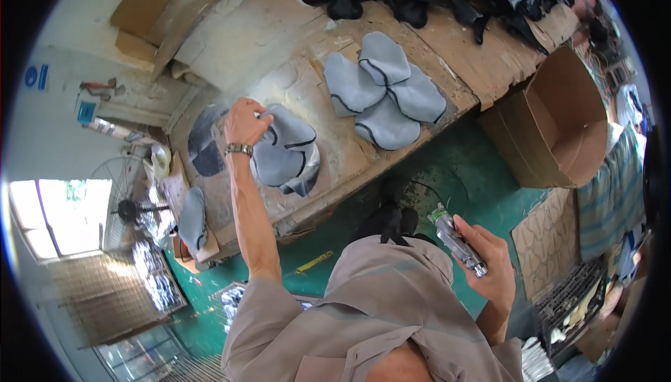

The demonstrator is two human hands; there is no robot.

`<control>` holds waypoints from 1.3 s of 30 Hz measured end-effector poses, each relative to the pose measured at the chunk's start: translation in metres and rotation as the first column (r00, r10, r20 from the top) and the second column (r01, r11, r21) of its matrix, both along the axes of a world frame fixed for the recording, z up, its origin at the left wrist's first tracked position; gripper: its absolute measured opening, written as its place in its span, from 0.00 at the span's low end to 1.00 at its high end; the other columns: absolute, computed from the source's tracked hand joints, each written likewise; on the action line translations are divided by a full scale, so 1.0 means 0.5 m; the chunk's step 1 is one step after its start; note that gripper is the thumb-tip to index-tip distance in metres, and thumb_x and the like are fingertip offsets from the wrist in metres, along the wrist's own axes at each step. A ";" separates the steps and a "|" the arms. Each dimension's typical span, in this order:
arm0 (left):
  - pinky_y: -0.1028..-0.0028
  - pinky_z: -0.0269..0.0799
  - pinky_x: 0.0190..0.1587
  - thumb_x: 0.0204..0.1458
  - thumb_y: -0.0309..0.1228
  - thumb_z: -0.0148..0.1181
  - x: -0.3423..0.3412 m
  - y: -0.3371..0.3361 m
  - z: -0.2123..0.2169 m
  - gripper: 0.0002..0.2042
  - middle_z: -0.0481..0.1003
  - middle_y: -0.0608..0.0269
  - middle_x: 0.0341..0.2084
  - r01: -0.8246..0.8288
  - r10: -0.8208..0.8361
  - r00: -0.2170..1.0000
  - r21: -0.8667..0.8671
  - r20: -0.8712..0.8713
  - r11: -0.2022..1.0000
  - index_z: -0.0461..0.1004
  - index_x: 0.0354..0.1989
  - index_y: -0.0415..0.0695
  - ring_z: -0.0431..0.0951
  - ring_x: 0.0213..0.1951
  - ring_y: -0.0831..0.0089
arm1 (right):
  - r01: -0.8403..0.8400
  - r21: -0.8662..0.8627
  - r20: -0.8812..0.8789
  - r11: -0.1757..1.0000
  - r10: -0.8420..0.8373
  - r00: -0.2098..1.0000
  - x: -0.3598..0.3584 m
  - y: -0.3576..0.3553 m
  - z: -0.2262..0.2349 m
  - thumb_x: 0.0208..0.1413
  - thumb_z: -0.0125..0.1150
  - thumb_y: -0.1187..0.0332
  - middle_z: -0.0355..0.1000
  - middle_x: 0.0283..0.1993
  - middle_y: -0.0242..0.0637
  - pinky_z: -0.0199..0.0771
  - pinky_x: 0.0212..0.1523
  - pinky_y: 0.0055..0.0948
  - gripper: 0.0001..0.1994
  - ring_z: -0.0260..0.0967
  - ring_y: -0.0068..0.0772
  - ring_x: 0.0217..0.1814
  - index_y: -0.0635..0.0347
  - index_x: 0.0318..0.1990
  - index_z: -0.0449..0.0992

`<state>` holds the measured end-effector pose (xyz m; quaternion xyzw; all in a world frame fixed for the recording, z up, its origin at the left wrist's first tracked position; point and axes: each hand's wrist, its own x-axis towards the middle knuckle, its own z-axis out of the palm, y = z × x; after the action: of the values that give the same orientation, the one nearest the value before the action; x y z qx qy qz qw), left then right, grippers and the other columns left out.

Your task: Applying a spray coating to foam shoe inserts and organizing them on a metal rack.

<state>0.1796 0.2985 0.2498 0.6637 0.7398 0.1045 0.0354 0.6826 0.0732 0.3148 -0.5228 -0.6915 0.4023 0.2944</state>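
Head view: at 10 o'clock, the left hand point(246, 125) rests at the edge of a stack of grey cloth pieces point(279, 157) on the worktable point(337, 150); whether its fingertips pinch the cloth or merely touch it cannot be told. At 4 o'clock, the right hand point(491, 255) is closed round a metal hand tool point(458, 242), whose green end points toward 10 o'clock, well apart from the stack. The step in hand appears to be handling the stack with the left hand; a next move would seem to call for a sure grip on one piece. The pieces are soft-looking, rounded, dark-edged and overlapping. At 1 o'clock, four similar pieces point(405, 95) lie fanned like petals.
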 end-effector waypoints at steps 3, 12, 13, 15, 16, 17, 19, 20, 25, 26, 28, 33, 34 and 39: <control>0.61 0.76 0.53 0.42 0.42 0.71 0.052 0.111 0.057 0.14 0.80 0.57 0.45 0.046 -0.051 0.993 -0.051 -0.104 0.998 0.86 0.33 0.47 0.80 0.49 0.56 | 0.058 -0.040 0.044 0.998 -0.056 0.997 -0.002 0.003 -0.006 0.36 0.62 0.84 0.76 0.39 0.45 0.74 0.39 0.38 0.38 0.74 0.53 0.36 0.59 0.65 0.74; 0.69 0.76 0.44 0.47 0.46 0.72 0.168 0.413 0.108 0.21 0.85 0.54 0.34 0.215 -0.223 0.923 0.060 0.314 0.975 0.86 0.39 0.40 0.85 0.38 0.66 | 0.240 -0.146 0.147 0.960 -0.219 0.964 0.017 -0.003 -0.023 0.34 0.66 0.83 0.77 0.43 0.43 0.74 0.42 0.42 0.42 0.75 0.54 0.43 0.56 0.67 0.72; 0.69 0.76 0.44 0.47 0.46 0.72 0.193 0.437 0.098 0.21 0.85 0.54 0.34 0.237 -0.242 0.917 0.054 0.317 0.970 0.86 0.39 0.40 0.85 0.38 0.66 | 0.251 -0.153 0.168 0.956 -0.225 0.960 0.019 -0.003 -0.024 0.34 0.67 0.83 0.77 0.43 0.43 0.75 0.42 0.42 0.42 0.75 0.54 0.43 0.56 0.67 0.71; 0.71 0.76 0.42 0.48 0.43 0.72 0.252 0.484 0.070 0.19 0.85 0.56 0.33 0.195 -0.292 0.834 0.245 0.469 0.950 0.86 0.39 0.39 0.84 0.35 0.70 | 0.290 -0.147 0.162 0.946 -0.266 0.950 0.022 -0.005 -0.027 0.34 0.67 0.83 0.77 0.43 0.43 0.75 0.43 0.42 0.43 0.75 0.53 0.44 0.56 0.67 0.71; 0.69 0.76 0.46 0.49 0.42 0.73 0.282 0.506 0.054 0.17 0.85 0.55 0.35 0.165 -0.266 0.849 0.250 0.456 0.954 0.86 0.39 0.41 0.84 0.39 0.66 | 0.306 -0.140 0.163 0.942 -0.283 0.945 0.023 -0.007 -0.029 0.33 0.67 0.83 0.77 0.44 0.43 0.75 0.43 0.42 0.43 0.75 0.53 0.44 0.55 0.67 0.71; 0.69 0.76 0.46 0.49 0.42 0.73 0.316 0.525 0.029 0.17 0.85 0.55 0.35 0.186 -0.283 0.841 0.247 0.460 0.951 0.86 0.39 0.41 0.84 0.39 0.66 | 0.328 -0.143 0.168 0.934 -0.304 0.938 0.026 -0.009 -0.031 0.33 0.67 0.83 0.77 0.44 0.43 0.75 0.43 0.42 0.43 0.75 0.53 0.44 0.55 0.67 0.71; 0.65 0.75 0.51 0.49 0.43 0.74 0.381 0.545 -0.035 0.17 0.83 0.55 0.38 0.150 -0.310 0.904 0.460 0.294 0.875 0.87 0.39 0.43 0.81 0.44 0.61 | 0.371 -0.160 0.173 0.915 -0.344 0.923 0.030 -0.015 -0.035 0.34 0.67 0.83 0.77 0.44 0.43 0.74 0.43 0.43 0.42 0.75 0.53 0.44 0.56 0.66 0.72; 0.60 0.73 0.53 0.49 0.44 0.74 0.413 0.548 -0.075 0.16 0.81 0.55 0.40 0.184 -0.350 0.903 0.512 0.248 0.839 0.86 0.39 0.47 0.79 0.46 0.56 | 0.386 -0.164 0.179 0.908 -0.358 0.917 0.032 -0.018 -0.038 0.34 0.67 0.83 0.77 0.44 0.43 0.74 0.43 0.43 0.42 0.75 0.53 0.44 0.56 0.66 0.72; 0.56 0.74 0.47 0.53 0.44 0.69 0.595 0.552 -0.332 0.15 0.78 0.54 0.37 0.161 -0.233 0.970 0.530 0.072 0.832 0.84 0.44 0.51 0.79 0.44 0.53 | 0.470 -0.177 0.196 0.865 -0.437 0.878 0.042 -0.026 -0.050 0.36 0.65 0.84 0.77 0.43 0.43 0.74 0.42 0.44 0.40 0.75 0.53 0.44 0.56 0.66 0.72; 0.55 0.75 0.48 0.55 0.45 0.66 0.628 0.553 -0.387 0.17 0.78 0.51 0.39 0.164 -0.184 0.983 0.348 0.026 0.923 0.83 0.47 0.49 0.80 0.46 0.52 | 0.473 -0.170 0.198 0.864 -0.441 0.876 0.042 -0.027 -0.052 0.36 0.65 0.84 0.77 0.43 0.43 0.74 0.42 0.44 0.40 0.75 0.53 0.44 0.56 0.66 0.72; 0.53 0.74 0.53 0.59 0.47 0.61 0.669 0.564 -0.475 0.23 0.79 0.46 0.46 0.104 -0.102 0.992 -0.025 0.068 0.994 0.76 0.57 0.45 0.79 0.51 0.47 | 0.491 -0.167 0.232 0.855 -0.450 0.863 0.043 -0.027 -0.054 0.38 0.64 0.85 0.77 0.42 0.43 0.74 0.42 0.44 0.39 0.75 0.53 0.43 0.56 0.66 0.72; 0.52 0.68 0.62 0.61 0.45 0.58 0.695 0.517 -0.595 0.33 0.77 0.40 0.55 0.012 0.085 0.916 -0.239 0.393 0.971 0.60 0.71 0.40 0.75 0.59 0.41 | 0.470 -0.176 0.185 0.865 -0.440 0.879 0.050 -0.032 -0.060 0.38 0.63 0.85 0.77 0.43 0.44 0.75 0.42 0.43 0.39 0.75 0.53 0.42 0.58 0.66 0.72; 0.52 0.67 0.63 0.60 0.43 0.58 0.685 0.501 -0.598 0.36 0.77 0.39 0.56 0.087 0.034 0.862 -0.213 0.506 0.973 0.55 0.74 0.41 0.75 0.59 0.41 | 0.455 -0.176 0.186 0.873 -0.424 0.886 0.051 -0.031 -0.060 0.38 0.63 0.85 0.78 0.43 0.44 0.75 0.42 0.43 0.39 0.75 0.53 0.42 0.58 0.66 0.72; 0.55 0.69 0.62 0.57 0.38 0.62 0.622 0.412 -0.554 0.39 0.78 0.40 0.55 0.269 -0.193 0.810 -0.059 0.553 0.961 0.53 0.76 0.46 0.76 0.58 0.44 | 0.353 -0.111 0.165 0.929 -0.333 0.928 0.047 -0.032 -0.047 0.37 0.63 0.86 0.78 0.43 0.44 0.75 0.41 0.42 0.39 0.75 0.53 0.41 0.58 0.65 0.73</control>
<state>0.4906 0.5047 -0.0272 0.6881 0.6183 0.2325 0.3003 0.7062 0.0573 0.2913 -0.6825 -0.5790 0.3530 0.2726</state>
